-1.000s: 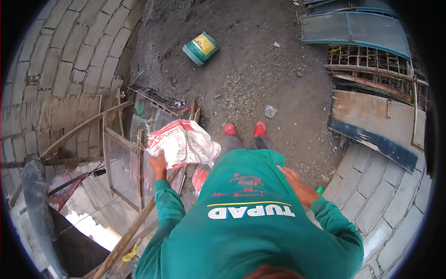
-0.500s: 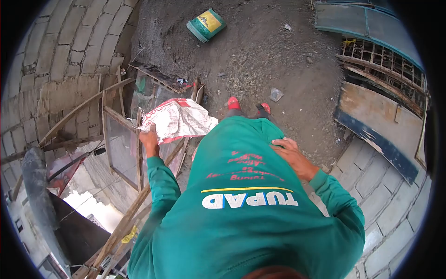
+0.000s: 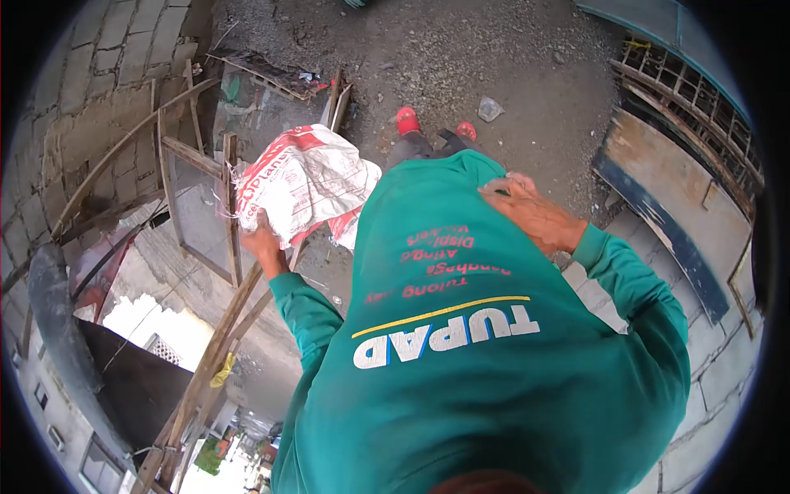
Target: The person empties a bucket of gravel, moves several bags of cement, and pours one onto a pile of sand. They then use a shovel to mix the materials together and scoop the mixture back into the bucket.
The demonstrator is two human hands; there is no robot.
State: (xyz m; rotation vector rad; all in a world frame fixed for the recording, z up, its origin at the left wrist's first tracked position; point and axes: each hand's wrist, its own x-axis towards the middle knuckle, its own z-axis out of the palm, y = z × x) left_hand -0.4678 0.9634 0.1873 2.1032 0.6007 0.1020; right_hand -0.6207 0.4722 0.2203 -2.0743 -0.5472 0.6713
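The person is looking straight down over the own body, and a green shirt with white letters is filling most of the view. The left hand is closing its fingers around the lower edge of a white sack with red print, and it is holding the sack up at the left side of the body. The sack is hanging crumpled, just beside a wooden frame that is standing upright next to it; I cannot tell if the two are touching. The right hand is resting on the front of the shirt near the hem, with the fingers bent and pressing into the cloth; it seems to be pinching the fabric, but how firmly it is gripping I cannot tell. Two red shoes are standing on the dirt ground below the shirt. A wall of grey blocks is rising on the left, and old boards are lying on the right.
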